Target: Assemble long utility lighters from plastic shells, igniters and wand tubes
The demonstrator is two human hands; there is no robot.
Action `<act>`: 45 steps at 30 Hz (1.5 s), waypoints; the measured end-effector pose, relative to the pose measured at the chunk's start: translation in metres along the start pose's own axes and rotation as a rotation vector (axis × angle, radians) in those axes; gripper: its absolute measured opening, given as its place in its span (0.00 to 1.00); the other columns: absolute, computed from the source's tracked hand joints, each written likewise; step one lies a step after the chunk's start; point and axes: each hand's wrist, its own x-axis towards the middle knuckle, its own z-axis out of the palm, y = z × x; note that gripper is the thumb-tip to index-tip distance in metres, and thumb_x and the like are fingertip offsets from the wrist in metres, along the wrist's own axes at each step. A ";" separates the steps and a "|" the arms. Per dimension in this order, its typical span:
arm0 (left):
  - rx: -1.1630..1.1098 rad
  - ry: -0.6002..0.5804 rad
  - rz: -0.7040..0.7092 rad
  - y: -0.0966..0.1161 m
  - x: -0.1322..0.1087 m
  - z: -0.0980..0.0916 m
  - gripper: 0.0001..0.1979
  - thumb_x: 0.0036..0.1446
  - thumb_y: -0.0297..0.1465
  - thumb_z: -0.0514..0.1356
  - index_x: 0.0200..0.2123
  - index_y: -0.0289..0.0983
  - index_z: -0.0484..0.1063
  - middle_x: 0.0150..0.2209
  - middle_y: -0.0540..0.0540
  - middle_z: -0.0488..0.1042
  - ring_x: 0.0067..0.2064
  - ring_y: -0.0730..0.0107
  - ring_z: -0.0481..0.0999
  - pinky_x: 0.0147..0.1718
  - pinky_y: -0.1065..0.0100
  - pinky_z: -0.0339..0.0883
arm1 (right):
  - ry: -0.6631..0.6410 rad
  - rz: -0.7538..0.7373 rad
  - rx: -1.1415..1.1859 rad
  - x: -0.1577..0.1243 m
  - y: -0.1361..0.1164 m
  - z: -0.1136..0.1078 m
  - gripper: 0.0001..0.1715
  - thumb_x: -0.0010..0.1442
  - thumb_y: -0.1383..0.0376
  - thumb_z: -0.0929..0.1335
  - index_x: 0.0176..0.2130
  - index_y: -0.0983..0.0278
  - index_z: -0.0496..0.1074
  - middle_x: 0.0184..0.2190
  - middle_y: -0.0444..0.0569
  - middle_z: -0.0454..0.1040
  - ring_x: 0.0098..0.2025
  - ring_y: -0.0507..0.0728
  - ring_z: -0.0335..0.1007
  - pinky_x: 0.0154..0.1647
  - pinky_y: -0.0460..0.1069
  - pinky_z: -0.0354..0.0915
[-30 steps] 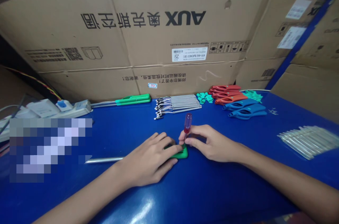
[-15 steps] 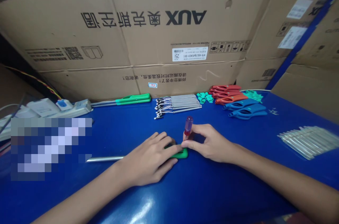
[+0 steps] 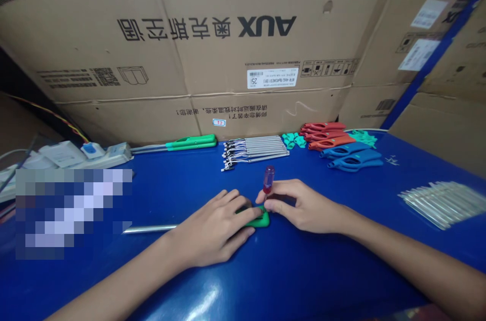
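Green handle with its metal tube pointing left lies around the middle of the blue counter. Left hand has its fingers curled over it, pinning it down. Right hand fingers pinch a purple-handled screwdriver, upright, tip on the handle's right end. Red and blue handles sit by the far edge.

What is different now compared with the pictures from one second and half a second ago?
Very little. The right hand shifted its fingers slightly on the screwdriver, whose purple grip sits a touch lower than a second ago; it is still upright on the green handle. The left hand stayed pressed over the green handle, and the metal rod has not moved.
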 end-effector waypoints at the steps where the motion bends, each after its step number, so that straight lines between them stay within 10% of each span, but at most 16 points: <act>1: -0.003 0.000 0.002 0.000 0.000 0.000 0.15 0.68 0.32 0.52 0.55 0.42 0.66 0.45 0.43 0.71 0.46 0.58 0.70 0.49 0.54 0.67 | -0.013 -0.001 -0.001 0.000 -0.001 -0.001 0.09 0.67 0.68 0.63 0.40 0.66 0.74 0.37 0.48 0.78 0.39 0.53 0.73 0.43 0.47 0.67; 22: 0.019 0.032 0.013 0.000 0.000 0.001 0.14 0.68 0.32 0.51 0.54 0.41 0.67 0.41 0.44 0.71 0.44 0.60 0.70 0.51 0.56 0.66 | 0.148 -0.141 -0.202 0.000 0.008 0.008 0.08 0.63 0.65 0.67 0.31 0.64 0.67 0.27 0.45 0.71 0.28 0.51 0.66 0.32 0.45 0.63; 45: 0.025 0.052 0.054 0.005 0.001 -0.002 0.16 0.66 0.29 0.52 0.56 0.41 0.66 0.49 0.41 0.71 0.47 0.57 0.69 0.47 0.55 0.69 | 0.048 -0.002 -0.170 0.020 0.011 0.010 0.35 0.65 0.50 0.65 0.15 0.64 0.52 0.16 0.37 0.47 0.20 0.46 0.44 0.22 0.46 0.44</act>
